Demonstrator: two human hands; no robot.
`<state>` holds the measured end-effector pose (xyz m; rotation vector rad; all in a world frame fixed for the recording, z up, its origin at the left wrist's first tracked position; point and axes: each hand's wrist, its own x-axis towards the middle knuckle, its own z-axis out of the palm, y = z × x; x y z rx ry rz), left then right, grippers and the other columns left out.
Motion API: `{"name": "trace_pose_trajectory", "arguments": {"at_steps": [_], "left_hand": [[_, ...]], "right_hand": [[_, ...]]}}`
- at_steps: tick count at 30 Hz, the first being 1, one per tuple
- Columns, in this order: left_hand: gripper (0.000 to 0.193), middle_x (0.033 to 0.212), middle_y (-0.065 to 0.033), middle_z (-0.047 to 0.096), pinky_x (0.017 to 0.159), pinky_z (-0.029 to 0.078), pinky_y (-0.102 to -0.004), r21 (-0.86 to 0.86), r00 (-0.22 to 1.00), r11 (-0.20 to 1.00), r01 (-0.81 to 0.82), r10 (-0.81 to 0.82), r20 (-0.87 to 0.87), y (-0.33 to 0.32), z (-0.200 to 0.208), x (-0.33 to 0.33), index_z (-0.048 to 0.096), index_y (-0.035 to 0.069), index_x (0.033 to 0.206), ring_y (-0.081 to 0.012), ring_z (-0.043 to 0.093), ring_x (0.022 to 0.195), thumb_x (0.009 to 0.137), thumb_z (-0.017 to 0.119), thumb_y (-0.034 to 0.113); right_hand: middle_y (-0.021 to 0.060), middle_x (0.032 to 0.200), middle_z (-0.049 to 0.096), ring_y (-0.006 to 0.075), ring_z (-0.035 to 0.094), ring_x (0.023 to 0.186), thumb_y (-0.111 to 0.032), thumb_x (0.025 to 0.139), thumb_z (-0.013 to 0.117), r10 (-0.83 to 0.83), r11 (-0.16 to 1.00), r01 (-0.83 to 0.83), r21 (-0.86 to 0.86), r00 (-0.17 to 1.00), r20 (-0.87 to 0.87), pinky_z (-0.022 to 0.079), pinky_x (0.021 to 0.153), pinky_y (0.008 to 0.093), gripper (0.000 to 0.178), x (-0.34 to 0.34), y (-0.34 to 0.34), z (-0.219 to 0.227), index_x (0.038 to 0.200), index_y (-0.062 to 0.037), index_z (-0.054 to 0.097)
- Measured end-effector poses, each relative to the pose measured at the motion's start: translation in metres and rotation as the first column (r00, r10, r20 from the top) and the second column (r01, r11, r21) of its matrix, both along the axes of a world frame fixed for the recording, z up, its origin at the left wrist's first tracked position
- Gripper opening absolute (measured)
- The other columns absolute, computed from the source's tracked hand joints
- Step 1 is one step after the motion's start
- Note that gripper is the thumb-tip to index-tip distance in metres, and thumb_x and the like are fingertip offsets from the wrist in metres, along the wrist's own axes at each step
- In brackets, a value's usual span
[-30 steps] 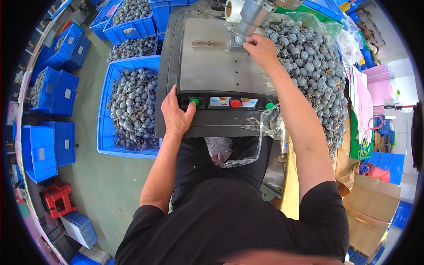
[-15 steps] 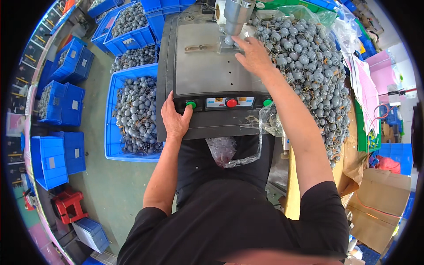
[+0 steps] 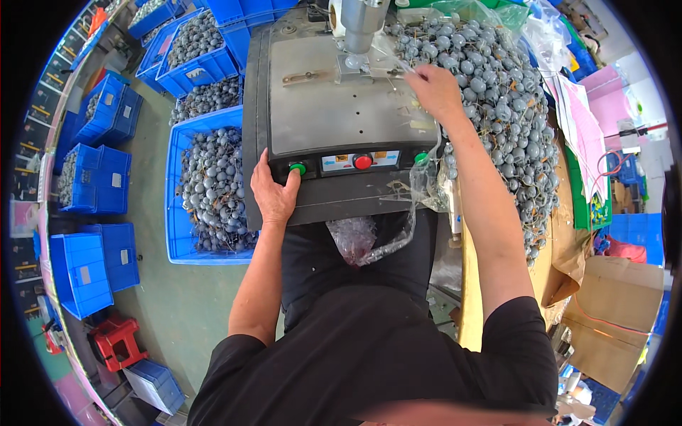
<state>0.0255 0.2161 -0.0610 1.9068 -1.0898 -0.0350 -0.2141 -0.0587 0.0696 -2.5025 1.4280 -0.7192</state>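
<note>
A machine with a flat metal plate (image 3: 312, 121) stands in front of me, and a metal cylinder head (image 3: 363, 28) comes down over a small block (image 3: 351, 67) on it. My left hand (image 3: 274, 199) lies over the machine's front left corner, with its thumb on the left green button (image 3: 298, 169) and its other fingers along the side. To the right of the cylinder head, my right hand (image 3: 438, 92) is closed in a pinch on a clear plastic strip (image 3: 398, 61), which stretches toward the block. A small round grey ball seems to sit under the head, partly hidden.
Grey balls with thin stems (image 3: 490, 92) are heaped at the right. A blue crate (image 3: 170, 213) of similar balls stands at the left, with more blue crates (image 3: 116, 177) beyond. A clear bag (image 3: 353, 238) hangs below the machine's front. A red stool (image 3: 117, 341) stands lower left.
My right hand has moved right, away from the cylinder head, drawing the clear strip out with it. The left hand stays at the green button. The view has shifted slightly.
</note>
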Motion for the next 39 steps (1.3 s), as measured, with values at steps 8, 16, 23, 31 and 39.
{"name": "trace_pose_trajectory", "arguments": {"at_steps": [8, 16, 23, 31, 39], "left_hand": [[0.076, 0.127, -0.0239, 0.06, 0.104, 0.044, -0.044, -0.007, 0.998, 0.998, 0.064, -0.064, -0.017, 0.0, -0.004, 0.0, 0.049, -0.005, 0.141, -0.0389, 0.058, 0.118, 0.079, 0.079, 0.027], [0.072, 0.124, -0.0252, 0.06, 0.102, 0.045, -0.0431, -0.05, 0.997, 0.995, 0.081, -0.081, -0.007, 0.0, -0.016, 0.015, 0.05, -0.007, 0.14, -0.039, 0.059, 0.113, 0.083, 0.081, 0.025], [0.07, 0.128, -0.0238, 0.058, 0.103, 0.044, -0.0429, -0.046, 0.993, 0.993, 0.107, -0.109, -0.041, -0.003, -0.012, 0.0, 0.049, -0.005, 0.142, -0.0378, 0.057, 0.119, 0.086, 0.078, 0.026], [0.072, 0.128, -0.0222, 0.059, 0.104, 0.043, -0.0417, -0.055, 0.996, 0.995, 0.088, -0.088, 0.0, 0.002, -0.013, 0.002, 0.048, -0.004, 0.143, -0.0361, 0.056, 0.119, 0.085, 0.079, 0.026], [0.06, 0.14, -0.0222, 0.055, 0.107, 0.044, -0.0378, -0.219, 0.936, 0.966, 0.136, -0.198, -0.292, -0.008, -0.001, 0.027, 0.048, -0.006, 0.144, -0.0284, 0.055, 0.125, 0.094, 0.071, 0.019]], "right_hand": [[0.0169, 0.074, 0.067, 0.0356, 0.067, 0.073, -0.034, 0.09, 0.067, 0.422, 0.902, -0.427, 0.061, 0.903, 0.085, 0.052, 0.07, 0.0431, 0.031, 0.04, 0.106, -0.043, 0.089, -0.0039, 0.074], [0.0141, 0.074, 0.069, 0.02, 0.065, 0.07, -0.041, 0.092, 0.065, -0.242, 0.828, -0.089, 0.554, 0.834, 0.496, 0.049, 0.067, 0.0358, 0.044, -0.043, 0.123, -0.104, 0.086, 0.002, 0.072], [0.0141, 0.078, 0.071, 0.0255, 0.068, 0.072, -0.043, 0.088, 0.069, -0.141, 0.891, -0.06, 0.451, 0.906, 0.399, 0.051, 0.069, 0.0383, 0.042, -0.063, 0.121, -0.065, 0.088, -0.0014, 0.074], [0.0162, 0.104, 0.072, 0.0367, 0.069, 0.094, -0.047, 0.086, 0.071, -0.427, 0.872, 0.389, -0.297, 0.901, -0.076, 0.055, 0.084, 0.046, 0.049, -0.148, 0.015, 0.052, 0.113, -0.0064, 0.068], [0.0019, 0.081, 0.066, 0.0091, 0.062, 0.073, -0.039, 0.087, 0.074, -0.273, 0.945, 0.189, 0.266, 0.904, 0.329, 0.051, 0.066, 0.0272, 0.04, -0.191, 0.005, 0.084, 0.104, -0.004, 0.069]]}}
